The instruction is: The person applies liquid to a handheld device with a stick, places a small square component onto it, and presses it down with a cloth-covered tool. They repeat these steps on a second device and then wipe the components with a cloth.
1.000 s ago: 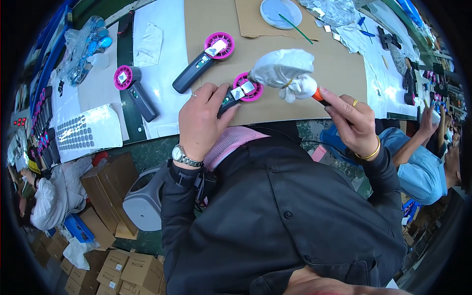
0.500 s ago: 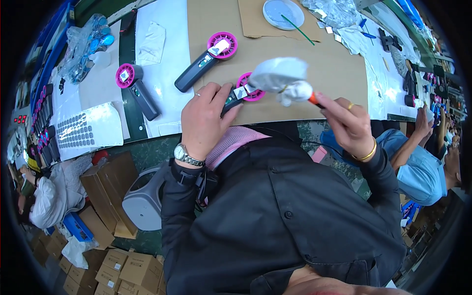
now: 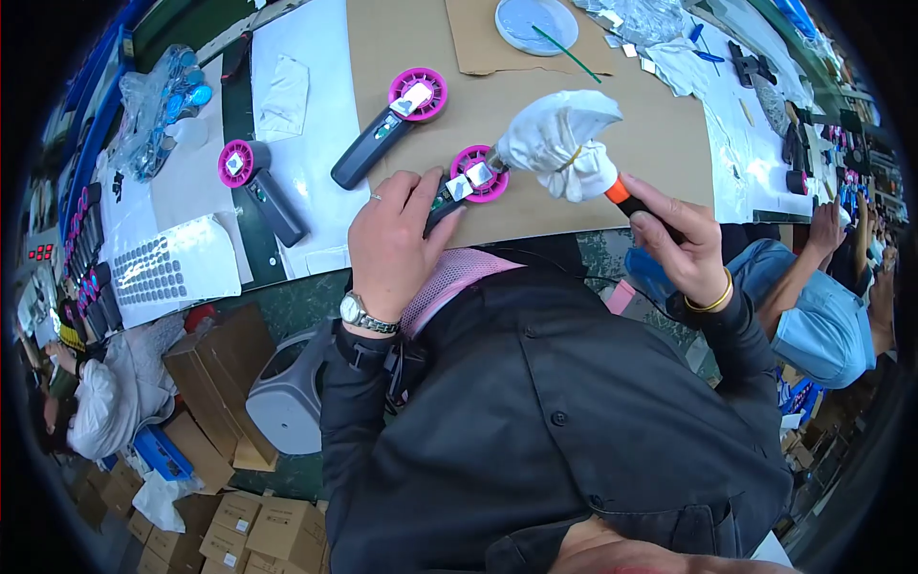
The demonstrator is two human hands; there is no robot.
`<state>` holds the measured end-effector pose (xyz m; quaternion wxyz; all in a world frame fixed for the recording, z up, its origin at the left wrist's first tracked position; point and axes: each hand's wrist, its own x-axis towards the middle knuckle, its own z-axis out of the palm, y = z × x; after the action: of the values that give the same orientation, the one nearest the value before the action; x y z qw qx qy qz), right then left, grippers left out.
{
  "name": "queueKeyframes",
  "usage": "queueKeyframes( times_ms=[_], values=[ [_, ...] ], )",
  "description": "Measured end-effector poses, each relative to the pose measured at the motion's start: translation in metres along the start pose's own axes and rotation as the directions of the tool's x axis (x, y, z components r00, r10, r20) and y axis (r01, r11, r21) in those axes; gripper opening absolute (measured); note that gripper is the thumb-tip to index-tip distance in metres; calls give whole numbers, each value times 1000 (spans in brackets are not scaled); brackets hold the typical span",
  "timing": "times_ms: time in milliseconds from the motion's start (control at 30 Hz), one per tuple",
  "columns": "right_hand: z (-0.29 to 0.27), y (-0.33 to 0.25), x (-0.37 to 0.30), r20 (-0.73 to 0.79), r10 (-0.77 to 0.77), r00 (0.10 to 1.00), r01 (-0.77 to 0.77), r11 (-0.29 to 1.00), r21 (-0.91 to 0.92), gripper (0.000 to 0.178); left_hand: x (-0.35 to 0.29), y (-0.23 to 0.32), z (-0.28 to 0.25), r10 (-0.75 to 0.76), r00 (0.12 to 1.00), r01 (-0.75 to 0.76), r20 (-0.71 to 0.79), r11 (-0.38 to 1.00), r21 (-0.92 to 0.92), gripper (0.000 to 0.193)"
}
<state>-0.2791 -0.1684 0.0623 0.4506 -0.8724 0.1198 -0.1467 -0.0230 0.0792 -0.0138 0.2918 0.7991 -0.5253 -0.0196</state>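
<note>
My left hand (image 3: pixel 397 225) is closed around the dark grey handle of a handheld fan (image 3: pixel 478 165) with a pink round head, which lies on the brown cardboard. White pieces rest on that fan's head and neck. In my right hand (image 3: pixel 684 234) is the orange-and-black handle of a hammer (image 3: pixel 564 143). White cloth wraps its head, tied with a band, and a bare metal end shows beside the fan's pink head. I cannot tell whether metal and fan touch. Farther left lie a second fan (image 3: pixel 373 139) and a third fan (image 3: pixel 273 201).
A white dish (image 3: pixel 524 36) holds a green stick at the back. A sheet of grey stickers (image 3: pixel 177 258) lies left, near a bag of blue-capped items (image 3: pixel 167 105). Plastic bags (image 3: pixel 645 21) sit back right. Other people work on both sides; a grey stool (image 3: pixel 287 407) stands below.
The hammer, blurred before, now shows sharply, with its bare end close to the fan head. My left hand keeps its hold on the fan. The whole view has shifted slightly.
</note>
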Motion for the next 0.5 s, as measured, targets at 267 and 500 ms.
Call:
queueKeyframes(
  times_ms=[267,500],
  values=[
    [3,1,-8,167,354,920,-391,818,421,46,6,5,9,-72,997,70,-40,997,-44,47],
    [-2,-6,-7,242,507,827,-542,606,582,49,13,12,19,-126,990,127,-58,992,11,53]
  ],
)
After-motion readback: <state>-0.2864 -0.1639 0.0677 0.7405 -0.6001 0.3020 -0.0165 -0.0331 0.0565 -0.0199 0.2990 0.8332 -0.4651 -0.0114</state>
